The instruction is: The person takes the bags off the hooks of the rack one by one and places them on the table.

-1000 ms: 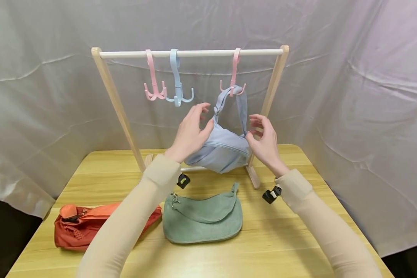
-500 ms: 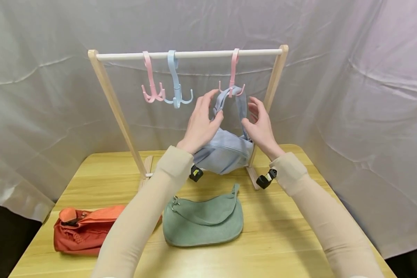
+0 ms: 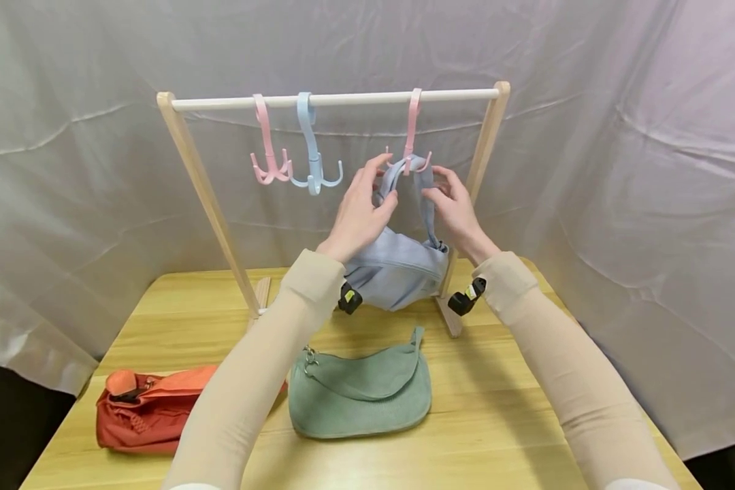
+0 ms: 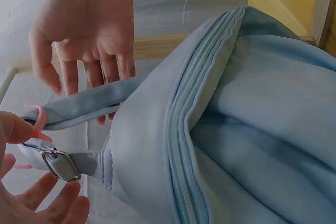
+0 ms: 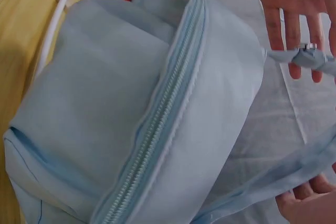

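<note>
A light blue bag [image 3: 398, 265] with a curved zip hangs by its strap [image 3: 425, 204] from the right pink hook [image 3: 412, 129]. My left hand [image 3: 360, 212] is at the left side of the strap loop, its loosely spread fingers beside the metal buckle [image 4: 60, 164] in the left wrist view. On the other side my right hand [image 3: 456, 209] has its thumb near the strap and its relaxed fingers behind it. Neither hand curls tightly round the strap. The bag's body hangs below both hands, partly covered by the left wrist in the head view.
A white rail [image 3: 355, 100] on wooden posts also carries another pink hook [image 3: 268, 143] and a blue hook [image 3: 311, 146] at the left. A green handbag [image 3: 361, 401] lies on the wooden table [image 3: 484, 422] in front. Left of it lies a red-orange bag [image 3: 150, 415].
Both hands have risen from beside the bag's body to the upper strap and moved closer together. The bag still hangs from the same pink hook.
</note>
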### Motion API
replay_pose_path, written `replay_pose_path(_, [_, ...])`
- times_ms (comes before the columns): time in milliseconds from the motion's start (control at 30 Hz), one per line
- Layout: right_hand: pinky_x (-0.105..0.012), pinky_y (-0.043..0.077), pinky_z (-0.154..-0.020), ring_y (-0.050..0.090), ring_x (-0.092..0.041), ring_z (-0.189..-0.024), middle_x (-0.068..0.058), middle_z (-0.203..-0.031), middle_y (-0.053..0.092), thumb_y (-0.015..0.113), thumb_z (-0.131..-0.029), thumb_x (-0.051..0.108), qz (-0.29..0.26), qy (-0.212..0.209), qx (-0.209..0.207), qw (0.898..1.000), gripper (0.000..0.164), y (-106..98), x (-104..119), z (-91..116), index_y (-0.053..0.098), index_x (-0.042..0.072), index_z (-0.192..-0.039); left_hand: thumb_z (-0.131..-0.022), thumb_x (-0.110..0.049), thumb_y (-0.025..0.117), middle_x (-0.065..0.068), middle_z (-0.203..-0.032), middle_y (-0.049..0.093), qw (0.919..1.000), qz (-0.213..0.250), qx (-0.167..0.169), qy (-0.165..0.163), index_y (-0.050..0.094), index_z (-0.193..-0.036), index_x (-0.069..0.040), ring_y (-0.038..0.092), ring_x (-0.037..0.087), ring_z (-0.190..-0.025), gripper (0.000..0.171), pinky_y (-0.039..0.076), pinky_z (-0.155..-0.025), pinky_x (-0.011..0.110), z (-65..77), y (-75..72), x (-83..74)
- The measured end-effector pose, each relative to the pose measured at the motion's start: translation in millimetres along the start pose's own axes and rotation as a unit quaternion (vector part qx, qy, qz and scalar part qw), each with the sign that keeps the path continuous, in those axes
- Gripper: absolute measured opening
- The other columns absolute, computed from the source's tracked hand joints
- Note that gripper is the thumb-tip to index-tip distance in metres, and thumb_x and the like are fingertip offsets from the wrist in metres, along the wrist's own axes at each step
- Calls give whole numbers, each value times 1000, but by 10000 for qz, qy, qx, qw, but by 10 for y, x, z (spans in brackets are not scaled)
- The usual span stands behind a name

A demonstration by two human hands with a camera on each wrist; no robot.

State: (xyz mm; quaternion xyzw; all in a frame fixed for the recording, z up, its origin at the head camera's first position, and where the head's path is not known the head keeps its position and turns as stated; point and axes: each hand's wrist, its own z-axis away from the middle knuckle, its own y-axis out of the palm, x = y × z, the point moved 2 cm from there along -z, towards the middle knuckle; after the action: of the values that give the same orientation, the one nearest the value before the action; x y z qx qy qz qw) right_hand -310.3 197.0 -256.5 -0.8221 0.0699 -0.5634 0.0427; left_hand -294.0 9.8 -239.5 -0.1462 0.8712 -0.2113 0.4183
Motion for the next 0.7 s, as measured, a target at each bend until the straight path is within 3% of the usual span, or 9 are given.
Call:
replay_pose_path(133, [-25, 46, -88, 62, -4, -88, 11, -90, 65, 44, -103, 13, -562, -7, 148, 9983, 42, -2, 22, -27, 43, 0, -143, -98, -17, 58, 10, -130, 57, 9999, 92, 88, 33, 39, -152, -24, 56, 22, -108, 58, 49, -88, 37, -19, -6, -1])
replay_pose_path(367, [-28, 51, -83, 68, -11, -84, 6, -84, 71, 40, -107, 26, -1058, -209, 388, 9934, 18, 51, 131, -36, 57, 20, -110, -99, -14, 54, 11, -132, 58, 9989, 405, 209, 125, 39, -152, -25, 61, 22, -109, 56, 48, -91, 36, -20, -14, -20])
replay_pose_path(500, [-27, 52, -78, 68, -11, -77, 6, -78, 71, 40, -107, 36, -974, -154, 442, 9941, 26, 66, 188, -56, 62, 23, -101, -101, -13, 52, 13, -128, 60, 9963, 815, 268, 69, 39, -151, -24, 65, 24, -104, 53, 50, -86, 34, -4, -37, -28])
replay_pose_path(700, [-26, 49, -67, 63, -10, -61, 4, -68, 69, 37, -107, 46, -1076, 352, 682, 9912, 45, 78, 242, -116, 70, 19, -92, -102, -14, 53, 18, -120, 60, 9889, 1443, 316, -123, 38, -150, -20, 63, 24, -98, 51, 49, -87, 31, -17, -72, -62])
